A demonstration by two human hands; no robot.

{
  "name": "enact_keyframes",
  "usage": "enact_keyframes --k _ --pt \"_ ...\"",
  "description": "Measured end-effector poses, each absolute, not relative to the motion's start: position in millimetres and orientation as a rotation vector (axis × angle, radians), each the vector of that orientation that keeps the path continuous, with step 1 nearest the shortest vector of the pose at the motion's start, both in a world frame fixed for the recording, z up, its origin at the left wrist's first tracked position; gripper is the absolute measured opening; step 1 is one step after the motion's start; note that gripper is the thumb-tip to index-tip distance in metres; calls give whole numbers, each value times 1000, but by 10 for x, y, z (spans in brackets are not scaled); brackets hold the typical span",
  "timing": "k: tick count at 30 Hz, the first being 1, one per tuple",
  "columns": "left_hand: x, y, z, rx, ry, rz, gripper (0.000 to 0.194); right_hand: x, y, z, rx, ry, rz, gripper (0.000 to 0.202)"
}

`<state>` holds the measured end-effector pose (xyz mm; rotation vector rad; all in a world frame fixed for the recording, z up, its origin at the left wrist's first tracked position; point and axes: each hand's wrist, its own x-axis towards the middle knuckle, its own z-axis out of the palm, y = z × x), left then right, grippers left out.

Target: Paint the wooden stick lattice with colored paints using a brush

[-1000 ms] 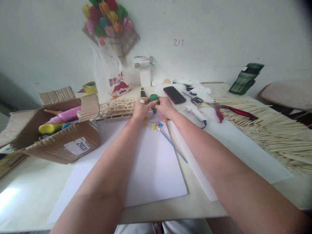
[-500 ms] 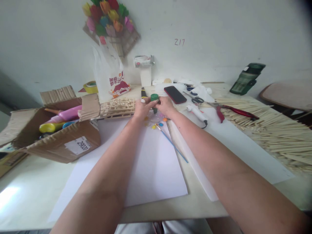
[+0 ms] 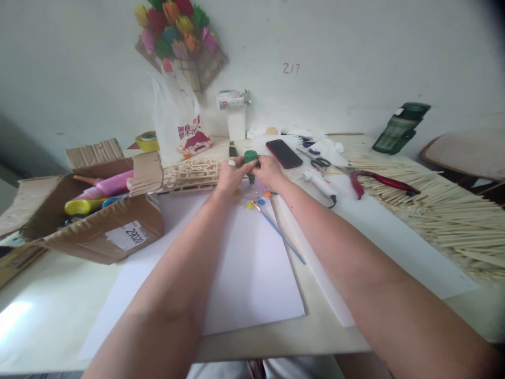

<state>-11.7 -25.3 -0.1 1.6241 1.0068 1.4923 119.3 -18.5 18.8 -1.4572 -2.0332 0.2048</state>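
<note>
Bottle (image 3: pixel 250 156), green, sits grasped between the left hand (image 3: pixel 232 175) and right hand (image 3: pixel 270 172), just beyond the blue dab (image 3: pixel 261 202); dispensing seems in hand, and the next move calls for steady, measured pressure.

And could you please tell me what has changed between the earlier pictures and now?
Beyond a slight shift of view, nothing visibly moved, was taken up or let go. The left hand and right hand still hold the green container; the paintbrush and phone lie as before.
</note>
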Motion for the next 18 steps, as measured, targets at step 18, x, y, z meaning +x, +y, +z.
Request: enact_keyframes --k 18 --pt "-150 -142 -123 1715 1000 1453 38 1211 -160 133 -1491 -2067 108 29"
